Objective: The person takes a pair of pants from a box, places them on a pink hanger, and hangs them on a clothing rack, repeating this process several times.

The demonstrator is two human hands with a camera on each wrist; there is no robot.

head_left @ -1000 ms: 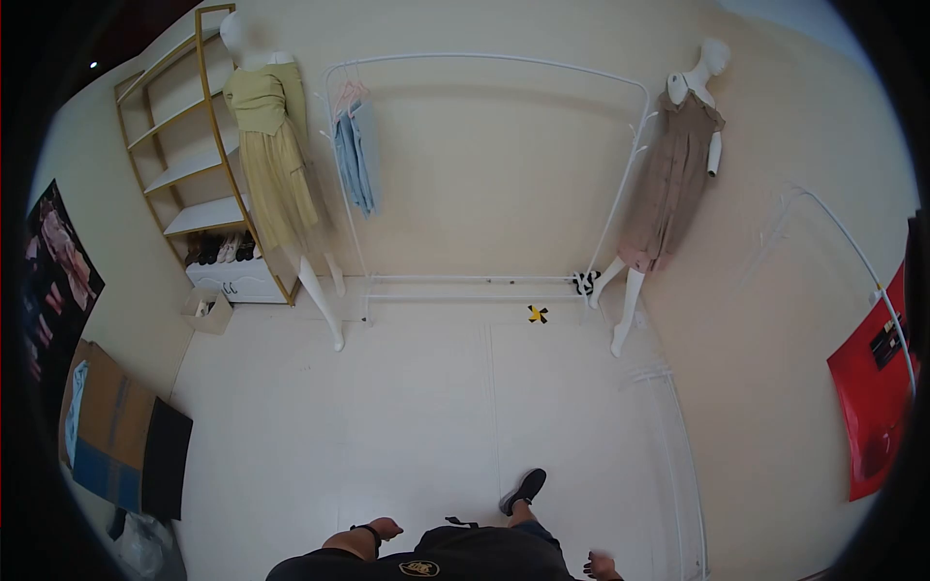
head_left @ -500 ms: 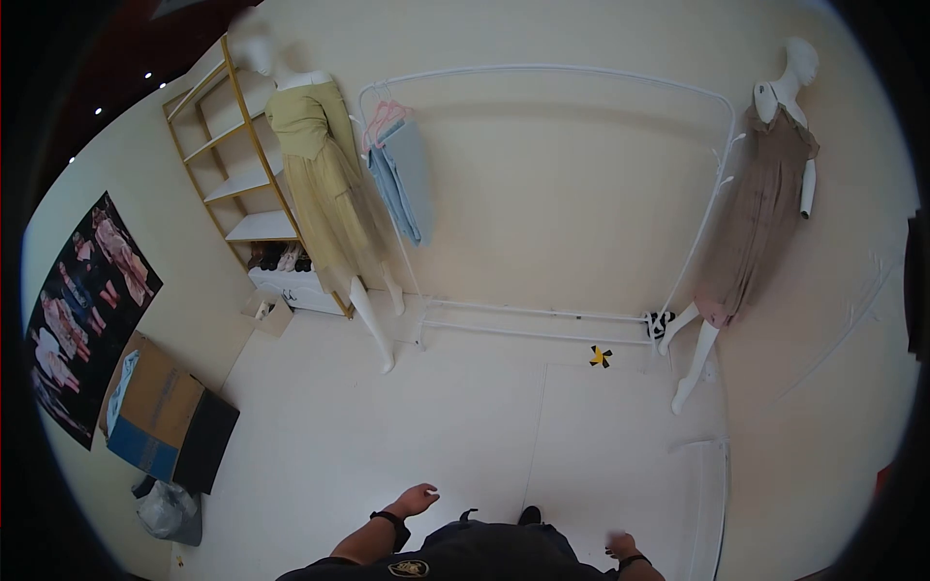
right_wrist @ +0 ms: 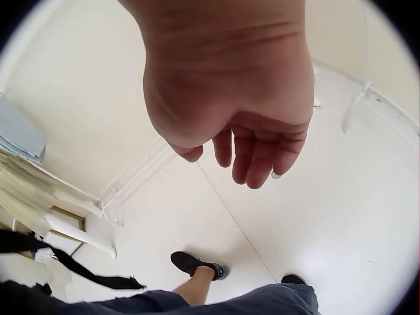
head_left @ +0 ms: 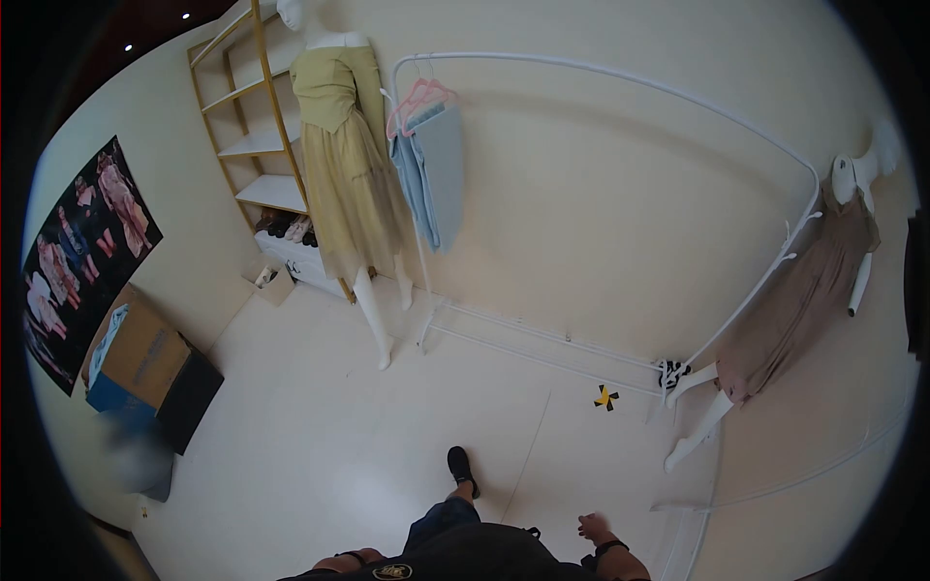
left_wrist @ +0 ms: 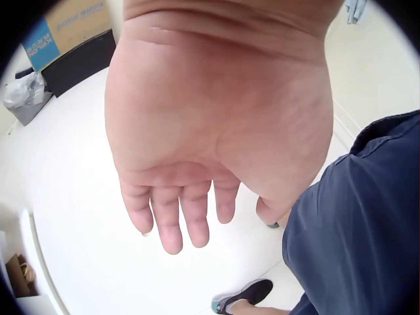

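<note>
In the left wrist view my left hand [left_wrist: 216, 125] hangs palm toward the camera beside the dark blue shorts [left_wrist: 357, 216], fingers relaxed and nothing in them. The head view catches just its forearm at the bottom edge. My right hand [head_left: 596, 528] swings out in front of the body on the right, above the white floor. Its fingers are loosely bent and hold nothing in the right wrist view. Ahead, light blue jeans [head_left: 426, 179] hang from pink hangers [head_left: 423, 100] at the left end of a white clothes rack [head_left: 620, 73]. Both hands are well away from them.
A mannequin in a yellow-green dress [head_left: 339, 155] stands left of the rack, before a gold-framed shelf [head_left: 274, 191]. Another mannequin in a brown dress [head_left: 794, 300] stands right. A cardboard box [head_left: 145, 349] sits at left. Yellow-and-black tape [head_left: 606, 398] marks the floor.
The view has come closer to the rack and jeans and tilted. My left hand rose into view, then dropped out at the bottom; my right hand has swung farther forward. The feet have stepped.
</note>
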